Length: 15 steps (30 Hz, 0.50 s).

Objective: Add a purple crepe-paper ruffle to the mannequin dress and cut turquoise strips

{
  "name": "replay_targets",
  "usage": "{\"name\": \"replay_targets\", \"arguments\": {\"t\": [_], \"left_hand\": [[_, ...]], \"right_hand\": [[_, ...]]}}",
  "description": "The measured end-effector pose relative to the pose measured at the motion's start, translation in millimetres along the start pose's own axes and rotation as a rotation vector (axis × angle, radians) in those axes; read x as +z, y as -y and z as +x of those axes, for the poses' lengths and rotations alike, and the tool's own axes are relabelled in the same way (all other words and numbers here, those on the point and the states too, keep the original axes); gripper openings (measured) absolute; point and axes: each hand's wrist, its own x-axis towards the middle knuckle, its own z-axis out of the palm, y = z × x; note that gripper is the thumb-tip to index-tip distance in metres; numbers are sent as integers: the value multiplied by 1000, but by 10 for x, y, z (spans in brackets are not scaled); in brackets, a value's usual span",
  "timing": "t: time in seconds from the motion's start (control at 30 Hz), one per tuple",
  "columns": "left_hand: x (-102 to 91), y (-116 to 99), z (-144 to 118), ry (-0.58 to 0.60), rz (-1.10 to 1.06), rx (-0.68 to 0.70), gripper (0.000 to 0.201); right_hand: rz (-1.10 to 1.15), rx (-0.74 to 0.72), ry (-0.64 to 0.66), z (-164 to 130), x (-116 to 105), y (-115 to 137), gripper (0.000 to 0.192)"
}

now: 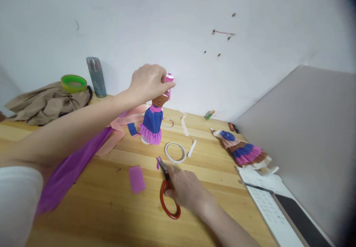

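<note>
My left hand (151, 80) is closed around a small pink bottle (169, 78) with a narrow tip, raised in front of the wall. Directly below it stands a doll-like figure in a crepe-paper dress (152, 122), brown at the top, blue in the middle, with a purple frill. Whether the hand also touches its top, I cannot tell. In my right hand (186, 187) are red-handled scissors (170, 202), blades pointing away from me. A small purple scrap (158, 163) is at their tips. Left of the scissors lies a purple paper rectangle (137, 179).
A double-sided tape roll (175, 152) lies mid-table, near white strips (191, 148). Purple crepe paper (75, 169) spreads under my left arm. A flask (96, 77), brown cloth (47, 102) and green tape roll (73, 83) stand back left; another paper dress (244, 150) lies right.
</note>
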Motion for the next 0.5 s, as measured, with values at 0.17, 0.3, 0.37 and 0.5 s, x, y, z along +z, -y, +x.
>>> {"name": "replay_targets", "arguments": {"t": [0.17, 0.3, 0.37, 0.5], "left_hand": [[74, 53, 185, 49, 95, 38, 23], [1, 74, 259, 186, 162, 50, 17], [-49, 76, 318, 279, 148, 39, 16], [-116, 110, 433, 358, 27, -51, 14]], "right_hand": [[-12, -12, 16, -5, -8, -8, 68], [-17, -13, 22, 13, 17, -34, 64], [-9, -25, 6, 23, 35, -50, 65], [-17, -27, 14, 30, 42, -59, 59]]}}
